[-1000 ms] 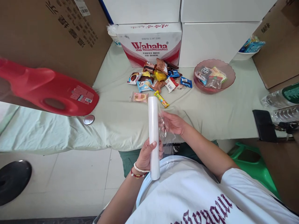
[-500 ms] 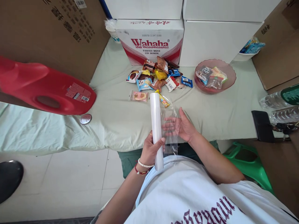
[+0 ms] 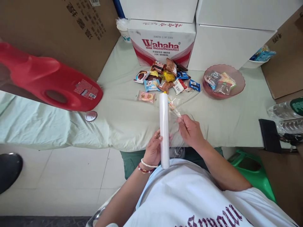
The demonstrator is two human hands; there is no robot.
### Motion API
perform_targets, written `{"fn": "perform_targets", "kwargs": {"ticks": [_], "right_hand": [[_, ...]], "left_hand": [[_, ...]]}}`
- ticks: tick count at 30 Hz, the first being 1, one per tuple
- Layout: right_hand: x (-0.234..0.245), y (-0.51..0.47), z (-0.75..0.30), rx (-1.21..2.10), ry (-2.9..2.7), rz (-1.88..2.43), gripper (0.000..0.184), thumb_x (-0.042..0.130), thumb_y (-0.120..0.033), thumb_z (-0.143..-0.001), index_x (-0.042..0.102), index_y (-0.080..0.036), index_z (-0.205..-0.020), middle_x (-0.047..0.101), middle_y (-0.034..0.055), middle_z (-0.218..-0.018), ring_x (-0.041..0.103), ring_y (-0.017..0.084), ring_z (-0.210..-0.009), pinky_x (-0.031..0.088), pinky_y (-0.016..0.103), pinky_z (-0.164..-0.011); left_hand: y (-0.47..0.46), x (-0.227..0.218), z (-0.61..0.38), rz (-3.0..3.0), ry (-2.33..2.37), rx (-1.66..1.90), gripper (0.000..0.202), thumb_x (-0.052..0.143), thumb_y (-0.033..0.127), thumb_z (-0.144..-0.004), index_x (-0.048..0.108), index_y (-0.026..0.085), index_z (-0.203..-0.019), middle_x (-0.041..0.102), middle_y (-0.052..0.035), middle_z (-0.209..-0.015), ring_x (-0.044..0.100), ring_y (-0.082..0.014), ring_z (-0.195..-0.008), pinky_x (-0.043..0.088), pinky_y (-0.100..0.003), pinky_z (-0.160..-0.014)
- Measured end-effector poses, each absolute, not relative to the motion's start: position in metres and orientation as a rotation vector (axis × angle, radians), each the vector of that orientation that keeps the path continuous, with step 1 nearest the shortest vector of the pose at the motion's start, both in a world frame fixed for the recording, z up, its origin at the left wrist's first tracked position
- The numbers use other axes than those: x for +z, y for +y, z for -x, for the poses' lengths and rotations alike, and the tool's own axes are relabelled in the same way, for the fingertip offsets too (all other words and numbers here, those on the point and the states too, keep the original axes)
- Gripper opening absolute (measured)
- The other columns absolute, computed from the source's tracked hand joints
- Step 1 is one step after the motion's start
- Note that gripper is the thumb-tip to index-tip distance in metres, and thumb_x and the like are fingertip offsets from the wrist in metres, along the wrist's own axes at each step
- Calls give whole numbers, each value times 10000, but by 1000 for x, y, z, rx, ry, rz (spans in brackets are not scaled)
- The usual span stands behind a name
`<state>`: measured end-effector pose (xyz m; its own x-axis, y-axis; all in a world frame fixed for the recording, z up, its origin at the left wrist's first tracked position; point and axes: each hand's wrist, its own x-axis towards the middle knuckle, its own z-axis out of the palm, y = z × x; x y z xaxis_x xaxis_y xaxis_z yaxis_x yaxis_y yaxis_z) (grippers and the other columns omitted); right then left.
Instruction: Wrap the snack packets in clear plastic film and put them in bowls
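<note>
My left hand (image 3: 153, 148) is wrapped round the lower half of a roll of clear plastic film (image 3: 164, 126), held upright in front of my shirt at the table edge. To its right, my right hand (image 3: 189, 130) pinches the loose end of the film, which stretches thin and see-through from the roll. Behind the roll's top lies a yellow snack packet (image 3: 171, 105), seen partly through the film. A pink wrapped snack (image 3: 145, 96) lies just left of the roll. Farther back is a pile of small wrapped snacks (image 3: 165, 75).
A pink glass bowl (image 3: 241, 82) with several packets stands at the right. White cartons, one a Wahaba-style water box (image 3: 163, 47), line the back. A large red jug (image 3: 59, 85) and a round badge (image 3: 91, 116) are at the left. Bottles (image 3: 287, 108) and a black wallet-like item (image 3: 270, 135) lie right.
My right hand has gone from spread fingers behind the film to a pinch on its loose end, pulling it taut. The whole view has shifted slightly.
</note>
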<state>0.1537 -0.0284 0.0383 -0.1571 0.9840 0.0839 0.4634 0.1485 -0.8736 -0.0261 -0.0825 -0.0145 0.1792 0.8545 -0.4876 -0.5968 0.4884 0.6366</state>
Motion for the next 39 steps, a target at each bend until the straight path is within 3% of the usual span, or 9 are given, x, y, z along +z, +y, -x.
{"fn": "perform_targets", "kwargs": {"ticks": [3,8,13,17,23,27,31,35,39], "right_hand": [[62,-30,-158,967,-1824,1311,243,429,-404,-1073,495,-261,-888,555,-56,-550,567,151,-495,419,255,-571],[87,-35,-158,972,-1990,1242,273,434,-440,-1065,512,-265,-870,563,-35,-566,548,154,-492,387,258,-543],[98,-41,-188,793,-1821,1470,355,445,-557,-1059,610,-275,-921,597,-23,-558,562,159,-482,437,275,-551],[94,-43,-215,697,-1727,1536,360,453,-544,-1066,625,-257,-933,573,-46,-517,538,139,-439,442,268,-526],[90,-44,-219,703,-1745,1494,346,483,-492,-1068,612,-244,-864,567,-52,-518,533,116,-431,432,249,-516],[85,-42,-226,689,-1765,1520,335,490,-486,-1066,617,-242,-875,573,-51,-532,535,117,-447,425,246,-519],[73,-39,-241,728,-1666,1633,374,474,-553,-1054,613,-244,-897,577,-49,-525,532,130,-432,416,259,-501],[50,-35,-246,887,-1518,1709,411,468,-614,-1030,588,-254,-873,561,-55,-520,489,135,-384,381,271,-448],[25,-29,-244,916,-1514,1716,430,462,-619,-1022,550,-256,-808,552,-40,-531,512,149,-464,396,274,-499]], "left_hand": [[-79,-14,10,-251,719,988,461,772,570,-788,635,230,-1068,734,-45,-1012,701,-239,-968,571,-379,-846],[-64,-9,-29,-329,707,950,642,767,771,-722,663,194,-984,685,-34,-868,639,-178,-793,531,-312,-721],[-49,-12,-28,-324,663,957,645,921,648,-565,618,200,-918,531,40,-679,500,-110,-586,452,-272,-570],[-46,-14,1,-301,665,989,513,854,558,-618,649,178,-895,571,-23,-784,594,-168,-763,463,-232,-521],[-58,-5,12,-269,857,796,657,833,661,-642,620,179,-1033,568,13,-769,570,-132,-643,543,-273,-535],[-58,0,13,-525,1164,782,672,994,397,-510,556,208,-984,536,78,-726,525,-94,-584,516,-246,-515],[-52,6,33,-534,1192,954,563,943,327,-569,576,189,-973,629,39,-786,601,-112,-669,556,-263,-647],[-52,12,54,-426,1118,974,522,848,427,-648,524,227,-1005,699,-6,-866,664,-161,-723,573,-305,-671],[-52,6,65,-769,1456,831,524,850,528,-643,530,240,-942,578,60,-719,562,-139,-603,458,-255,-529]]}}
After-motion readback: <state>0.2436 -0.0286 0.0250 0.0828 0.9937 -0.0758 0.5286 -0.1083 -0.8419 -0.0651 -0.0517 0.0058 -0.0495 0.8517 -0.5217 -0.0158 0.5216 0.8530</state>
